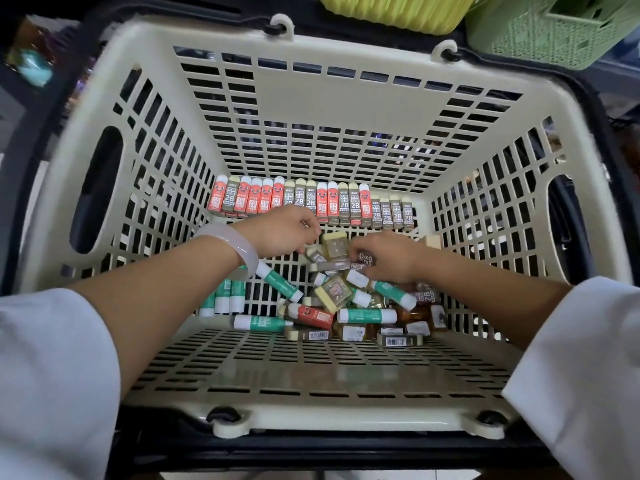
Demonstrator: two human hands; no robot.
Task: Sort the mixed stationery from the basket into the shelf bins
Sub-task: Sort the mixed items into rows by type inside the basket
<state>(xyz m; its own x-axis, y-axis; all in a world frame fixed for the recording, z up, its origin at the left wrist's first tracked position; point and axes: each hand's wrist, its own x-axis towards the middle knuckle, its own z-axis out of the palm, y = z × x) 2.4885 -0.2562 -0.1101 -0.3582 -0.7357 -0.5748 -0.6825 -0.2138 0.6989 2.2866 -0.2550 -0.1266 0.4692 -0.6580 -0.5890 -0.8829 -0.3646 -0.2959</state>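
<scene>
Both my hands reach down into a cream slatted basket (346, 109). A row of red and olive 2B erasers (311, 202) stands against its far wall. A loose heap (349, 306) of erasers and green-and-white glue sticks (367, 315) lies on the basket floor. My left hand (280, 230), with a pale bangle on its wrist, hovers over the heap with fingers curled beside a yellowish eraser (335, 243); what it holds is hidden. My right hand (384, 258) grips small dark-wrapped erasers (365, 258) on top of the heap.
A yellow-green bin (398, 8) and a green lattice bin (554, 32) sit on the shelf beyond the basket's far rim. Three glue sticks (225, 299) stand together at the left of the basket floor. Black basket handles run round the rim.
</scene>
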